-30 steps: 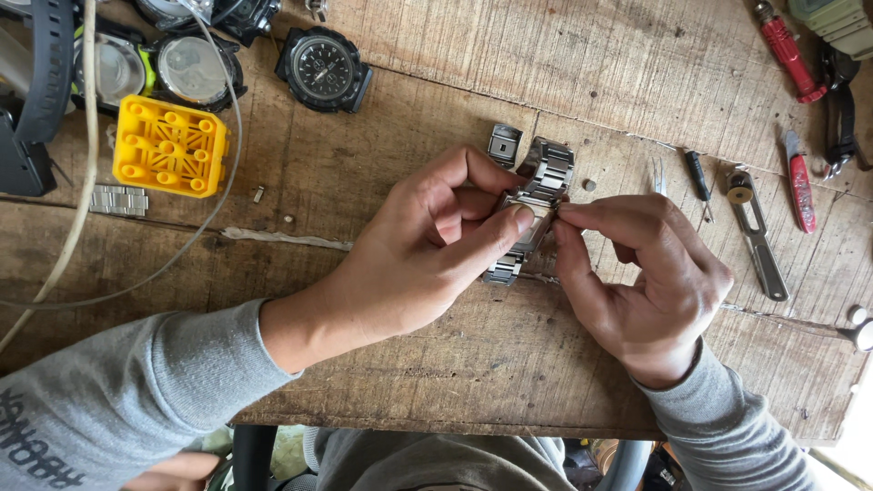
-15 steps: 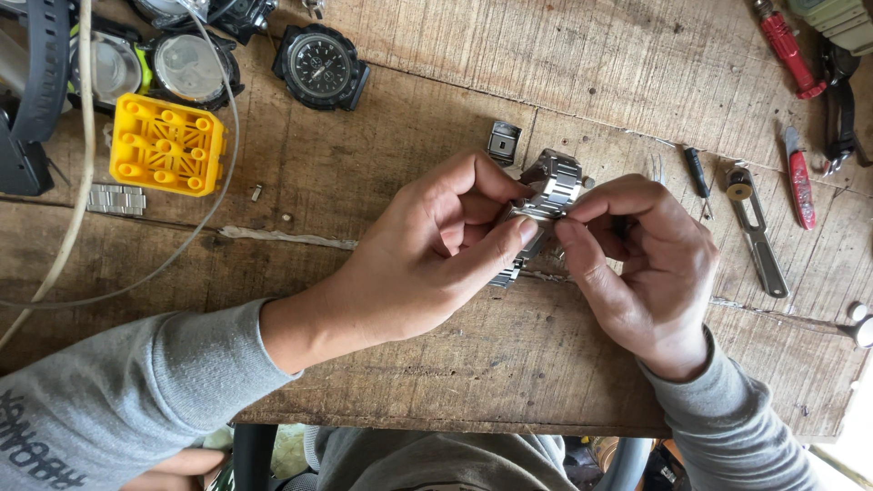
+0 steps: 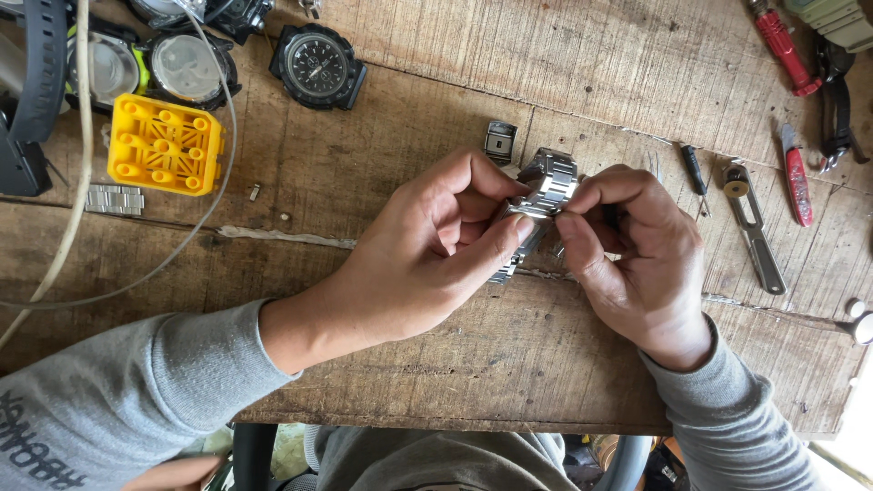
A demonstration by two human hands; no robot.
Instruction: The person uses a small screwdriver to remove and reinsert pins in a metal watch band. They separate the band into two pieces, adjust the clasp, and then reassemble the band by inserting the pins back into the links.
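Both hands meet over the worktop (image 3: 382, 136): left hand (image 3: 427, 259) and right hand (image 3: 641, 259) have fingers clamped on a steel watch bracelet (image 3: 546, 186); yellow holder block (image 3: 165, 145) lies at ten o'clock.

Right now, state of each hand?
Left hand: closed, fingers pinching the metal watch bracelet.
Right hand: closed, pinching the same bracelet.

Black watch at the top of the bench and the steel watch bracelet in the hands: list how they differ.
The black watch lies flat on the wooden bench, untouched; the steel bracelet is pinched between the left hand and right hand. The black watch is dark and round, dial up; the steel bracelet is shiny silver, made of links, partly hidden by fingers. Both are watch parts.
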